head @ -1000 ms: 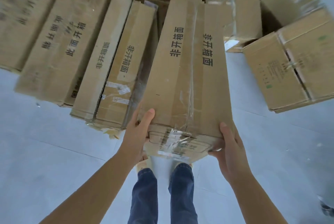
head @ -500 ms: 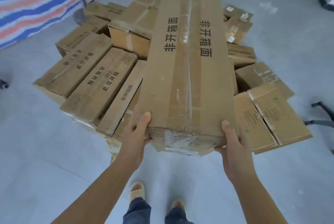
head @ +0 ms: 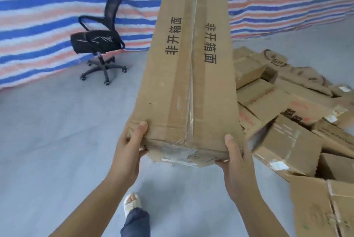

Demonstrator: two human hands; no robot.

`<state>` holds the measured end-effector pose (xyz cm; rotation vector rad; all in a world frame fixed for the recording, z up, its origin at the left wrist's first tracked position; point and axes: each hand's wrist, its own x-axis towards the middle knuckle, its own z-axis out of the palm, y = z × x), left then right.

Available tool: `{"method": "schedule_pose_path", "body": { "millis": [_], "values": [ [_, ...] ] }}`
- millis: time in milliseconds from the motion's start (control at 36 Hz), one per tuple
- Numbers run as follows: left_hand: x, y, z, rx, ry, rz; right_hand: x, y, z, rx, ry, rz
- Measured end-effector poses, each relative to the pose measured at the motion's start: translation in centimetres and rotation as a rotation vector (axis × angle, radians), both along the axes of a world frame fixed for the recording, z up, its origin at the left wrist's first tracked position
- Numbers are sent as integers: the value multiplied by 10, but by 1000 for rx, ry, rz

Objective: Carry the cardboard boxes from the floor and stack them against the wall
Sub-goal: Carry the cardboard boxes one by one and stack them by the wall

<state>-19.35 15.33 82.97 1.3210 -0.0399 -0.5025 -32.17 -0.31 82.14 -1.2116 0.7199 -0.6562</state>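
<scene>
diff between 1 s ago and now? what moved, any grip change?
The long cardboard box has been lifted off the pile of boxes and carried leftward; the pile now lies to its right, and a black office chair and the striped tarp have come into view. No grip change: the left hand and the right hand still grip the near corners, thumbs on top.

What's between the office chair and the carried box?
Only bare grey floor between the office chair and the carried box, per the head view.

view: head, single | faces: forward and down | near: carried box (head: 188,76) | far: striped tarp (head: 47,16)
</scene>
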Motion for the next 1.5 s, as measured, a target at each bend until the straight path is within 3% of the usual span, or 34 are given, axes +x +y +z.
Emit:
{"method": "schedule_pose_path", "body": {
  "millis": [500, 1083, 1278, 1500],
  "values": [
    [-139, 258, -16, 110, 82, 734, 10, 211, -16, -100, 109, 870],
    [-396, 586, -32, 10, 177, 1458, -121, 598, -39, -94, 176, 1565],
    [-433, 640, -37, 32, 170, 1674, -128, 693, -42, -142, 166, 1809],
    [-423, 717, -44, 8, 169, 1856, -101, 805, -58, -172, 183, 1994]
  ]
}}
